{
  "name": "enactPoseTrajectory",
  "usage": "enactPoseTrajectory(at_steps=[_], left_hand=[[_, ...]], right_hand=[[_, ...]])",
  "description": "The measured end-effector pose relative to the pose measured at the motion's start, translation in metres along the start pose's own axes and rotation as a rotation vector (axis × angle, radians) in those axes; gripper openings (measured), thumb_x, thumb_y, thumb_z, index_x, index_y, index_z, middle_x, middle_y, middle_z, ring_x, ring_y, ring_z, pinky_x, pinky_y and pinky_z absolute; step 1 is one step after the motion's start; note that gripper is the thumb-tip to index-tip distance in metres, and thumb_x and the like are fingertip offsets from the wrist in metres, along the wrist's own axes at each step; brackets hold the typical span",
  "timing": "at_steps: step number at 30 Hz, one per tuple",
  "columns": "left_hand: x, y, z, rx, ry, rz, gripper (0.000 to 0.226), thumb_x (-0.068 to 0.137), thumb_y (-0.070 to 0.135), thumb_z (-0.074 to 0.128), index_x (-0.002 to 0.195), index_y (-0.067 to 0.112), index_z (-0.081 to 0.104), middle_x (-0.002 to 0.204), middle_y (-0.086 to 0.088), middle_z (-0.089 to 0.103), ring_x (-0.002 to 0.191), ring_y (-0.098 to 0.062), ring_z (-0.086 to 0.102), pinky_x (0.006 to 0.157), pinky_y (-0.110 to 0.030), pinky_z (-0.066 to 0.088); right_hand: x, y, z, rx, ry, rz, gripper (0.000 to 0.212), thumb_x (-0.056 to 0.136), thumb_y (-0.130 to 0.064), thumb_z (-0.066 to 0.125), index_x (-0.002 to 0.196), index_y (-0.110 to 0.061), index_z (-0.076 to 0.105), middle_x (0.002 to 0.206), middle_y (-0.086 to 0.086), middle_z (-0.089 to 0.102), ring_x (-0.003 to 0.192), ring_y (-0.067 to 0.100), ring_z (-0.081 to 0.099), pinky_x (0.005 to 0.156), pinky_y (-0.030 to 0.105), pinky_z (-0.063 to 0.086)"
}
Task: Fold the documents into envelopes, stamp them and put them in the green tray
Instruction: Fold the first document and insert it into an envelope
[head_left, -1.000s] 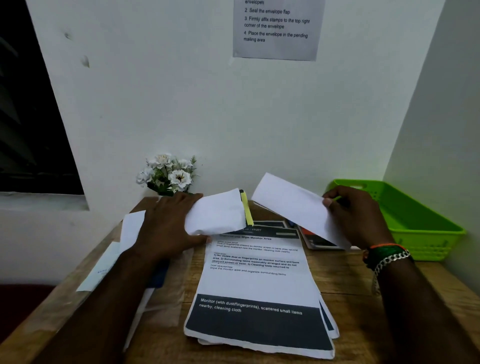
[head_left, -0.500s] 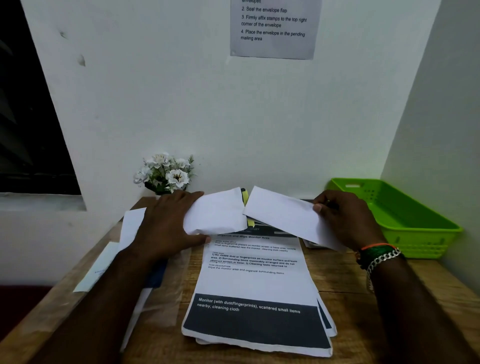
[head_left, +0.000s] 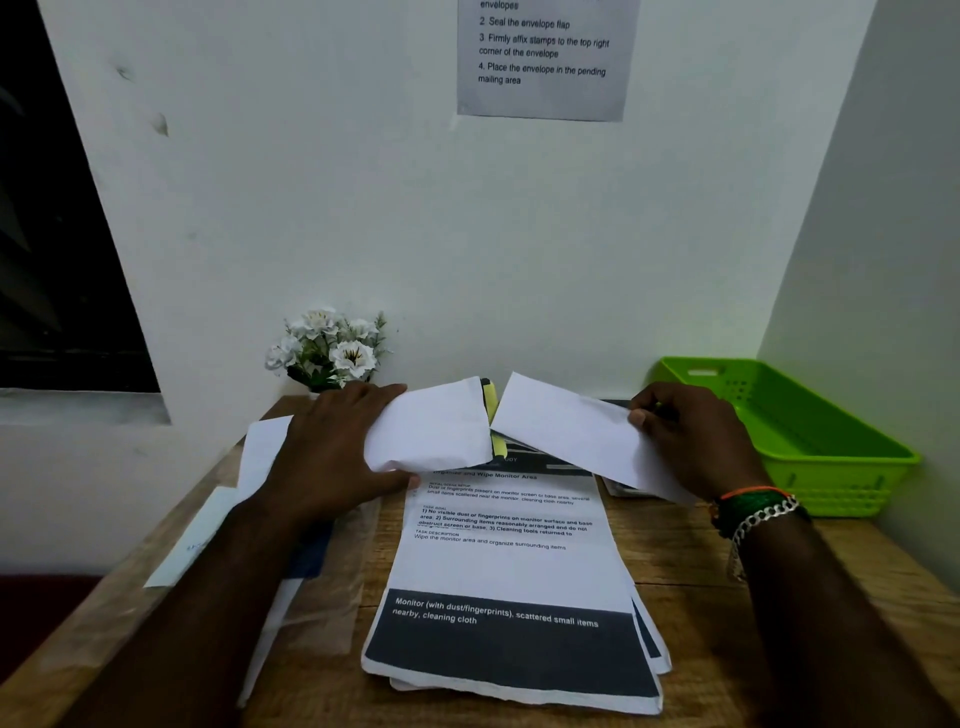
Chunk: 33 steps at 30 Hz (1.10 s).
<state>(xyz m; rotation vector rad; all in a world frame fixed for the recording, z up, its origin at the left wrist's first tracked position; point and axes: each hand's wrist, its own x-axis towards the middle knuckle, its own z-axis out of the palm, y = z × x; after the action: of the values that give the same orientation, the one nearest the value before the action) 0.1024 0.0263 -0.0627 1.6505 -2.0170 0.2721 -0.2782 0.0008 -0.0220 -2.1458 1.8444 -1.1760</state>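
From the head view, I read my left hand (head_left: 332, 447) as gripping an envelope (head_left: 431, 426) with its open mouth facing right, a yellow strip showing at that edge. My right hand (head_left: 691, 441) pinches a folded document (head_left: 566, 431) whose long axis slants down to the right, its near corner touching the envelope's mouth, so the insertion runs leftward. Both papers are plain white and slightly creased. Under them lies a stack of printed sheets (head_left: 514, 571) on the wooden desk (head_left: 727, 623). The green tray (head_left: 810, 441) sits just beyond my right hand, nearer that side.
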Motion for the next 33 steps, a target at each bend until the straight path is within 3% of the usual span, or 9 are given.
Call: enactPoseTrajectory(at_steps=[12, 17, 21, 27, 30, 33], left_hand=[[0.001, 0.002, 0.002, -0.012, -0.006, 0.004, 0.103, 0.06, 0.083, 0.063, 0.15, 0.039, 0.036, 0.139, 0.01, 0.049, 0.127, -0.018, 0.046, 0.107, -0.043, 0.038], [0.0, 0.004, 0.002, 0.006, 0.0, 0.003, 0.105, 0.059, 0.085, 0.055, 0.151, 0.036, 0.038, 0.14, 0.008, 0.05, 0.129, -0.02, 0.047, 0.108, -0.044, 0.038], [-0.001, 0.006, 0.002, 0.042, 0.039, -0.013, 0.105, 0.059, 0.084, 0.055, 0.15, 0.034, 0.041, 0.139, 0.006, 0.053, 0.126, -0.022, 0.049, 0.104, -0.041, 0.036], [-0.001, 0.006, 0.002, 0.04, 0.028, -0.027, 0.104, 0.062, 0.082, 0.062, 0.152, 0.035, 0.038, 0.141, 0.006, 0.05, 0.128, -0.022, 0.047, 0.106, -0.042, 0.035], [0.0, 0.008, 0.003, 0.02, 0.028, -0.016, 0.104, 0.061, 0.082, 0.063, 0.152, 0.036, 0.037, 0.14, 0.007, 0.05, 0.127, -0.021, 0.046, 0.106, -0.043, 0.036], [0.001, 0.013, 0.003, -0.018, 0.031, 0.032, 0.104, 0.063, 0.08, 0.067, 0.152, 0.036, 0.037, 0.139, 0.008, 0.049, 0.128, -0.018, 0.045, 0.107, -0.042, 0.036]], right_hand=[[0.0, 0.001, 0.001, 0.007, 0.003, -0.021, 0.014, 0.087, -0.023, 0.072, 0.076, -0.032, 0.068, 0.076, -0.011, 0.066, 0.079, 0.017, 0.061, 0.063, 0.028, 0.036], [0.0, -0.001, 0.001, 0.001, 0.016, -0.059, 0.013, 0.086, -0.023, 0.073, 0.079, -0.032, 0.069, 0.077, -0.014, 0.065, 0.077, 0.012, 0.059, 0.058, 0.018, 0.035], [0.0, -0.003, -0.001, 0.035, -0.005, -0.127, 0.013, 0.086, -0.021, 0.074, 0.08, -0.031, 0.071, 0.079, -0.012, 0.069, 0.073, -0.001, 0.058, 0.061, 0.011, 0.035], [-0.001, -0.005, -0.004, 0.101, -0.043, -0.14, 0.009, 0.087, -0.019, 0.075, 0.082, -0.026, 0.074, 0.078, -0.011, 0.071, 0.077, -0.003, 0.062, 0.064, 0.013, 0.041], [-0.002, -0.009, -0.003, 0.098, -0.092, -0.129, 0.008, 0.088, -0.019, 0.075, 0.081, -0.023, 0.075, 0.078, -0.008, 0.073, 0.079, 0.01, 0.066, 0.071, 0.027, 0.048], [-0.002, -0.008, -0.002, 0.099, -0.143, -0.106, 0.008, 0.088, -0.02, 0.075, 0.081, -0.023, 0.077, 0.079, -0.007, 0.074, 0.079, 0.009, 0.067, 0.071, 0.029, 0.049]])
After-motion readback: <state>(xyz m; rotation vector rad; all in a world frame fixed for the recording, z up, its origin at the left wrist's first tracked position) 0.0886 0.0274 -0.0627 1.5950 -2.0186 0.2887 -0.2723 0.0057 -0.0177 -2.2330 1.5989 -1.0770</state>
